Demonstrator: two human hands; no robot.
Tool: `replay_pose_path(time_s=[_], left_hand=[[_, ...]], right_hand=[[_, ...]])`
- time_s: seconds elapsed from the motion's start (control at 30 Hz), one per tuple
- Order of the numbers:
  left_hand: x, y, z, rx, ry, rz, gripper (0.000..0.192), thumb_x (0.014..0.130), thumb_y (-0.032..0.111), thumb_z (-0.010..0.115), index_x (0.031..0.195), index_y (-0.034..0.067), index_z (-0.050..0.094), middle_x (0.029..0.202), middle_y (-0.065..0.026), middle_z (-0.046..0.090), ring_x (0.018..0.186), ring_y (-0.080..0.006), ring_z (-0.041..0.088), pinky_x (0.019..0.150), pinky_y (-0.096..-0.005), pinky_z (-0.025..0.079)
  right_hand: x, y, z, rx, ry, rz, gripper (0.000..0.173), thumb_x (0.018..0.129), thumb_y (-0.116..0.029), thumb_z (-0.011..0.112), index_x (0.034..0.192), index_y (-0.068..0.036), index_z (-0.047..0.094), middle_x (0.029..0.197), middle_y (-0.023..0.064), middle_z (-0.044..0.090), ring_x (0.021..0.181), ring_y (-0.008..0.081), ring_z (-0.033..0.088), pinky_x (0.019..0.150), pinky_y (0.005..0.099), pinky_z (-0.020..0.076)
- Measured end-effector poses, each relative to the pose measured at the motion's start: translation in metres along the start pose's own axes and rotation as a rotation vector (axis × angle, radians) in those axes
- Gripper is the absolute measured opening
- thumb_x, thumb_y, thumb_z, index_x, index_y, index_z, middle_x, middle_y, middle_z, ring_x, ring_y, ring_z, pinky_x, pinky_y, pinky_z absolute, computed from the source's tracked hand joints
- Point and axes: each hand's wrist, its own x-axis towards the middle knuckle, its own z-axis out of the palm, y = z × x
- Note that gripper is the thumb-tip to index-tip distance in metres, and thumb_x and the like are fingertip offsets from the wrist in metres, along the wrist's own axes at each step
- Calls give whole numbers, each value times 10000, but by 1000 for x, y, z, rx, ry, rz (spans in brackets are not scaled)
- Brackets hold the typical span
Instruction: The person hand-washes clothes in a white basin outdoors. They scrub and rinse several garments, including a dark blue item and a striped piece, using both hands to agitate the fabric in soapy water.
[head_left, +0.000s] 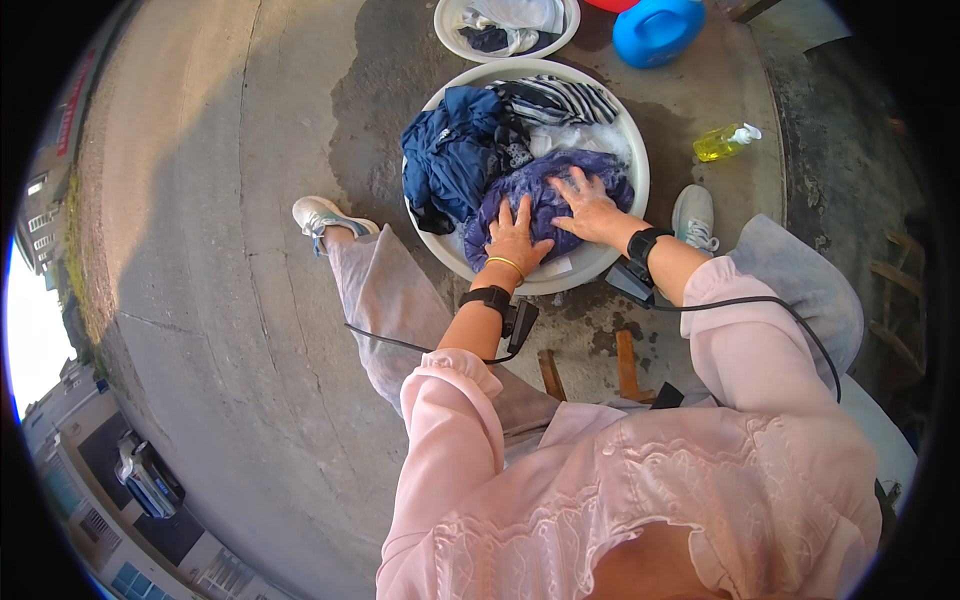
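Observation:
My left hand (517, 238) and my right hand (586, 206) both lie with spread fingers on a wet purple cloth garment (536, 180) in a large white plastic basin (637, 161). Neither hand is visibly closed on the fabric. Left of the purple garment is a bunched dark blue garment (454, 142). A black-and-white striped cloth (555, 100) lies at the basin's far side, and suds (604, 139) cover something whitish beside it. A small white tag shows near the basin's near edge, below the purple cloth.
Beyond is a smaller white basin (442, 34) with white and dark cloths. A blue plastic jug (658, 31) and part of a red object (613, 3) stand at the far right. A pump bottle of yellow liquid (718, 143) lies on the concrete by my right shoe (694, 216). Cables run from both wrist devices.

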Motion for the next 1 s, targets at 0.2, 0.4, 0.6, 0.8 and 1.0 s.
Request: replay_pose_path(time_s=[0.2,0.4,0.6,0.8,1.0], left_hand=[[20,18,25,153,-137,-110,692,852,360,565,1432,247,207,1479,-116,212,1272,-398,346,945,-622,339],[49,13,41,139,-135,-80,629,890,358,508,1422,160,237,1441,-180,266,1270,-374,360,1002,-492,350],[77,3,51,127,-113,-51,536,899,344,487,1360,110,345,1358,-196,392,1247,-358,393,1008,-478,344],[97,0,22,73,7,75,435,777,322,614,1105,39,571,995,-237,622,974,-373,586,860,-417,466],[48,24,-50,-367,100,362,343,677,65,662,1009,-11,626,931,-175,643,846,-292,626,781,-316,479]], right_hand=[[31,34,47,-111,-194,4,539,881,-378,505,1370,-194,376,1388,195,348,1250,436,330,990,512,346],[54,56,56,-122,-375,-177,354,937,-227,372,1246,-182,538,1134,233,542,1052,392,525,887,452,437],[86,73,76,111,-349,13,325,909,-221,403,1165,-136,583,1034,224,610,914,387,600,824,437,474],[104,64,15,53,-446,19,349,841,-294,491,1016,-37,651,1100,221,597,996,368,583,866,415,442],[34,38,-56,64,-235,-69,766,697,-252,741,1360,-118,382,1249,226,499,1165,316,482,901,399,433]])
